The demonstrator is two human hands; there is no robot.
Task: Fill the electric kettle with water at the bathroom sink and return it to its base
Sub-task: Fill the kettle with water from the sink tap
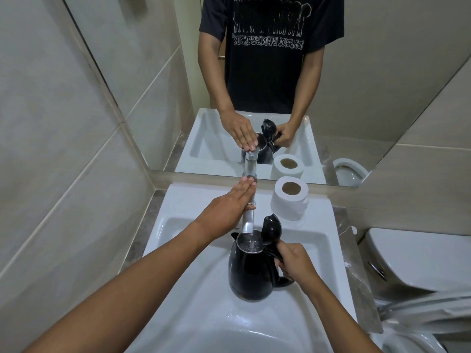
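Filling is the step in hand, as I read the one head view. I hold the black electric kettle upright inside the white sink, its mouth right under the spout of the chrome tap, and water is churning in the opening. The kettle's lid stands flipped up on the side away from the tap, toward the handle. My right hand is wrapped tight around that handle, carrying the kettle. My left hand lies flat and wide over the top of the tap, fingers straight, pressing on it rather than gripping anything. A toilet roll stands on the sink's rim just beside the tap, on the kettle's far side, and the mirror behind the tap repeats the whole scene.

I cannot read the water level from here, and the base is nowhere in view. My judgement is that the next move calls for the left hand to shut off the tap once the kettle is full enough, then closing the lid before lifting the kettle clear of the spout, keeping it level.
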